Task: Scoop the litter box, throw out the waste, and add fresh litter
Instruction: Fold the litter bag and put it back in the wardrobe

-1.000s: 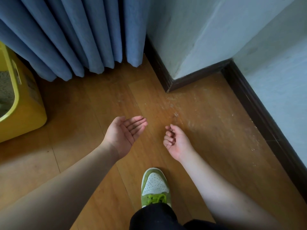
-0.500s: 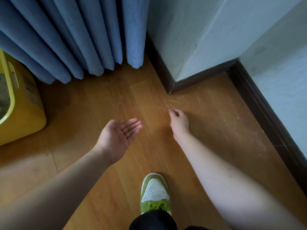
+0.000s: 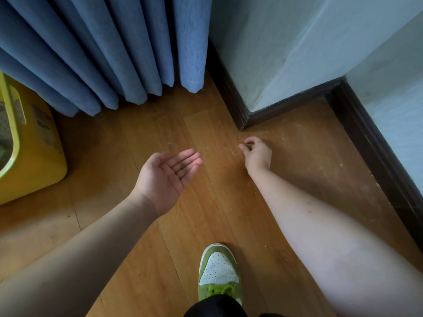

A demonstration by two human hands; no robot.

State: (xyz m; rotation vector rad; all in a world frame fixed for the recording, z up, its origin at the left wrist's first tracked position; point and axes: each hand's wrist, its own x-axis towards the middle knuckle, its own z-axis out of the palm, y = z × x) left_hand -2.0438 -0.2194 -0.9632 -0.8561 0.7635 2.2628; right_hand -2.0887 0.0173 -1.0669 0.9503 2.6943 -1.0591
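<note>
Left hand (image 3: 167,177) cupped palm-up, right hand (image 3: 256,153) pinching above scattered litter (image 3: 231,151); litter box (image 3: 29,152) far left.

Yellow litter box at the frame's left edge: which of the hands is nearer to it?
Left. The left hand, palm up, hovers right of the litter box; the right hand is farther right, near the baseboard corner.

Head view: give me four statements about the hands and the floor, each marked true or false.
1. The left hand is held palm up with straight fingers. True.
2. The right hand grips a litter scoop. False: no scoop shows; its fingertips pinch down at the floor.
3. Scattered litter grains lie on the wooden floor near the wall corner. True.
4. The yellow litter box stands at the right edge. False: it is at the left edge, beside the blue curtain.
</note>
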